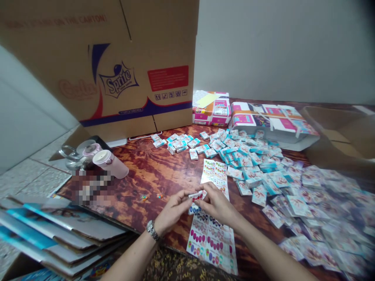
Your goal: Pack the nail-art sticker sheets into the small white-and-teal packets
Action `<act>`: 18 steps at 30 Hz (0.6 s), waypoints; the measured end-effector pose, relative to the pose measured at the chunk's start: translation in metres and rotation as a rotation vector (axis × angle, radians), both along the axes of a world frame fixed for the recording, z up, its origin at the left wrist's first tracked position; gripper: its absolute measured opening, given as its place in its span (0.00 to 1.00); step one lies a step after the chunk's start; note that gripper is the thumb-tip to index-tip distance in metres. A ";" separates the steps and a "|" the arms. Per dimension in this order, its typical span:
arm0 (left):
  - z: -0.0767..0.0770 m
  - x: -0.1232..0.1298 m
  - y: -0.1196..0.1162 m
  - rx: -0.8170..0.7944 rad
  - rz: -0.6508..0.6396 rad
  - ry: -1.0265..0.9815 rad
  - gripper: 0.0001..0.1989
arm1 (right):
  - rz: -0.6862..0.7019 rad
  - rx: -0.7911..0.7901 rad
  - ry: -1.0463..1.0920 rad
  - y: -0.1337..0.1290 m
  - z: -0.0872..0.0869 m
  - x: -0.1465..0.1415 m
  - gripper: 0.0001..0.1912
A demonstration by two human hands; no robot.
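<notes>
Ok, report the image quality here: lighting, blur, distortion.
Head view: soft, even indoor light, faint sheen on the wooden table; left hand and right hand sharp; loose packets blur toward the lower right; wide-angle bending warps the Sprite carton; a pixelated patch masks part of the table.

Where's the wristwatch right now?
In the head view, the metal wristwatch is lower left of centre on the person's left wrist, just behind the left hand, which pinches a small printed card with the right hand.

One head-worn camera looks forward and down, close over the wooden worktop point(137, 175), with the left hand point(171, 214) and right hand point(216, 205) low in the centre of the frame.
</notes>
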State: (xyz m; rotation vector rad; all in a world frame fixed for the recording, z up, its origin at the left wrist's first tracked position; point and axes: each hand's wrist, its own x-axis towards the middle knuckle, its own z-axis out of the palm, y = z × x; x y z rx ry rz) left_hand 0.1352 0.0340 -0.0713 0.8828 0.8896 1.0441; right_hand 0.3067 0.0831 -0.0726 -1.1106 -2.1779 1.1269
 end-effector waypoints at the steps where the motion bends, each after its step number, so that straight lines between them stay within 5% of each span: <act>1: -0.001 0.001 -0.001 0.013 0.004 0.012 0.14 | 0.003 0.023 -0.013 0.000 -0.001 -0.001 0.08; 5: -0.011 0.003 -0.003 -0.036 0.130 0.037 0.10 | 0.042 0.245 -0.058 -0.003 -0.003 -0.003 0.04; 12: -0.010 -0.001 -0.007 -0.176 0.269 -0.182 0.09 | 0.271 0.995 -0.208 -0.009 -0.014 0.004 0.09; 18: -0.016 -0.011 -0.006 -0.071 0.375 0.045 0.14 | 0.323 0.917 -0.276 -0.011 -0.014 -0.013 0.12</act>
